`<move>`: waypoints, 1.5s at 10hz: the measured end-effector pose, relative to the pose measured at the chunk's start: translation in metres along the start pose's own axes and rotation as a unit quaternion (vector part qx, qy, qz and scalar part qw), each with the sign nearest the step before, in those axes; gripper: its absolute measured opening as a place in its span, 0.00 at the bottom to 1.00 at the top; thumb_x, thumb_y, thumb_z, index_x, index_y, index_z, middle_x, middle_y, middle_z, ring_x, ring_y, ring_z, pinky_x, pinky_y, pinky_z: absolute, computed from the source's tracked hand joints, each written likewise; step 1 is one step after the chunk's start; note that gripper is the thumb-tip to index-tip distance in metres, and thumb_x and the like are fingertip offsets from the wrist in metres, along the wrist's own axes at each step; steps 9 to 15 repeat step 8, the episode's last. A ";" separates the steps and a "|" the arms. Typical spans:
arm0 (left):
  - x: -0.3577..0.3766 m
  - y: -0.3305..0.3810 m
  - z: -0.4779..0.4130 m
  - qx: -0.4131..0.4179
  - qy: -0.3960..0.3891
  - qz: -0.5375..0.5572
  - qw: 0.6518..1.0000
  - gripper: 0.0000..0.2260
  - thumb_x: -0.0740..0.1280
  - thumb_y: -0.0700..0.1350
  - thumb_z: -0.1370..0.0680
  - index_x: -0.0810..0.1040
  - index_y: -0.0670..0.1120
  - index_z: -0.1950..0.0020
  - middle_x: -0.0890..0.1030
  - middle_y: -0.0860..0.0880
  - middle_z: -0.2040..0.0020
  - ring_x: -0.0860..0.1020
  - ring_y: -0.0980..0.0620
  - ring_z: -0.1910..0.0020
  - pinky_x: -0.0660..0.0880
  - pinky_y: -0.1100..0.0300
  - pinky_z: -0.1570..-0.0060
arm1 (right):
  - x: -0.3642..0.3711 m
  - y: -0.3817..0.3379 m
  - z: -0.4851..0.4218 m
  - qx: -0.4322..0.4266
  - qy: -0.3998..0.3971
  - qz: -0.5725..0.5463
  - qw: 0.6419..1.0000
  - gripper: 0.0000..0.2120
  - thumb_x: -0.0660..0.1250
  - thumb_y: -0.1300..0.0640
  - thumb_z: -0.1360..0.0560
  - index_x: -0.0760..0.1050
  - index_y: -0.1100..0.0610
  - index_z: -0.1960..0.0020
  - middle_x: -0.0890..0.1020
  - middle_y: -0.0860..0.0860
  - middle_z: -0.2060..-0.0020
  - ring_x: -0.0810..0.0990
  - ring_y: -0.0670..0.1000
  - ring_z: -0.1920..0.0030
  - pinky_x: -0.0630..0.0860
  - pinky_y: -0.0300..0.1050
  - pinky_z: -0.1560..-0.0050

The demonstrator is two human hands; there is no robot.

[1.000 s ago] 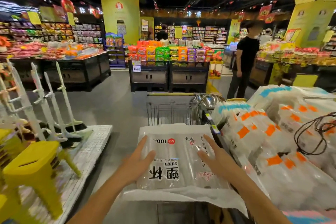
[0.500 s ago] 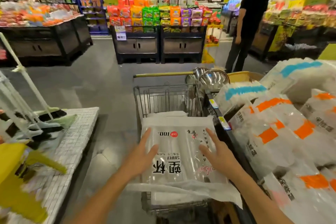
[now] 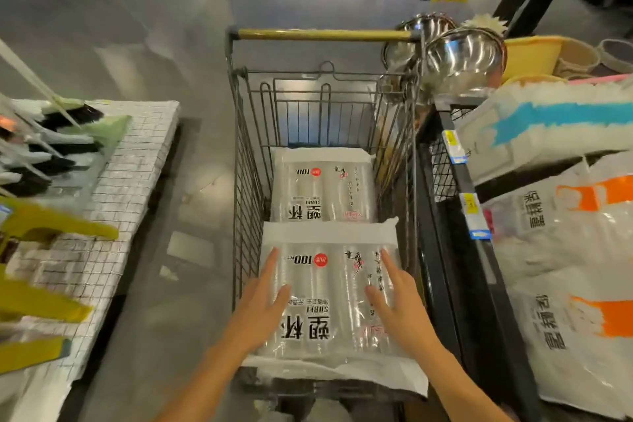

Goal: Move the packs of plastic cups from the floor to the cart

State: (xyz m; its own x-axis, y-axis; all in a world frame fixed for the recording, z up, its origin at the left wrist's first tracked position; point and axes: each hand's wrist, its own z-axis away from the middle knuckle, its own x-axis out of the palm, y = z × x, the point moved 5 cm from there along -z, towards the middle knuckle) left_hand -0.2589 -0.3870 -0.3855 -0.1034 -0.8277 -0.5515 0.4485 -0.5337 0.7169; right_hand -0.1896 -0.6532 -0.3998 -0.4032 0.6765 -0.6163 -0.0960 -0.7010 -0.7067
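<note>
Grey wire forms the cart (image 3: 246, 161) that fills the centre of the frame, its yellow handle (image 3: 322, 34) at the top. Two clear packs of plastic cups sit in it — the far pack (image 3: 322, 185) deeper in the basket, the near pack (image 3: 329, 295) at the lower centre, overlapping its edge. The left hand (image 3: 262, 305) and the right hand (image 3: 399, 301) lie flat on the near pack, fingers spread — neither grips it.

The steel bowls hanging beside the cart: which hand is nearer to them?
Right. The right hand lies on the near cup pack's right side, below the steel bowls; the left hand lies on its left side, farther off.
</note>
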 end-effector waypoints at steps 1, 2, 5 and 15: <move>0.016 -0.020 -0.008 -0.023 -0.015 -0.011 1.000 0.30 0.55 0.57 0.17 0.37 0.74 0.27 0.53 0.58 0.22 0.57 0.50 0.23 0.56 0.44 0.27 | 0.019 0.012 -0.006 0.008 -0.011 0.000 1.000 0.34 0.60 0.37 0.21 0.43 0.31 0.23 0.59 0.44 0.24 0.64 0.44 0.28 0.64 0.42 0.32; 0.027 -0.036 -0.008 -0.028 -0.036 -0.017 0.999 0.28 0.52 0.57 0.17 0.35 0.71 0.26 0.45 0.60 0.21 0.49 0.53 0.22 0.52 0.45 0.27 | 0.043 0.024 -0.007 0.017 -0.032 0.017 0.999 0.34 0.56 0.35 0.22 0.36 0.28 0.25 0.55 0.46 0.23 0.65 0.48 0.27 0.67 0.51 0.30; 0.031 -0.049 -0.022 -0.036 -0.057 -0.033 0.997 0.29 0.51 0.59 0.17 0.30 0.72 0.28 0.36 0.61 0.23 0.43 0.56 0.25 0.51 0.41 0.27 | 0.049 0.027 -0.015 0.045 -0.044 0.011 0.998 0.35 0.58 0.35 0.23 0.35 0.25 0.28 0.47 0.45 0.22 0.63 0.53 0.25 0.67 0.54 0.30; 0.004 -0.024 -0.013 -0.074 -0.047 -0.129 0.988 0.29 0.55 0.58 0.18 0.44 0.62 0.21 0.47 0.48 0.20 0.61 0.44 0.24 0.60 0.45 0.26 | 0.022 0.007 -0.002 0.034 -0.030 0.189 0.981 0.33 0.52 0.34 0.20 0.40 0.37 0.22 0.52 0.54 0.21 0.65 0.57 0.26 0.71 0.55 0.33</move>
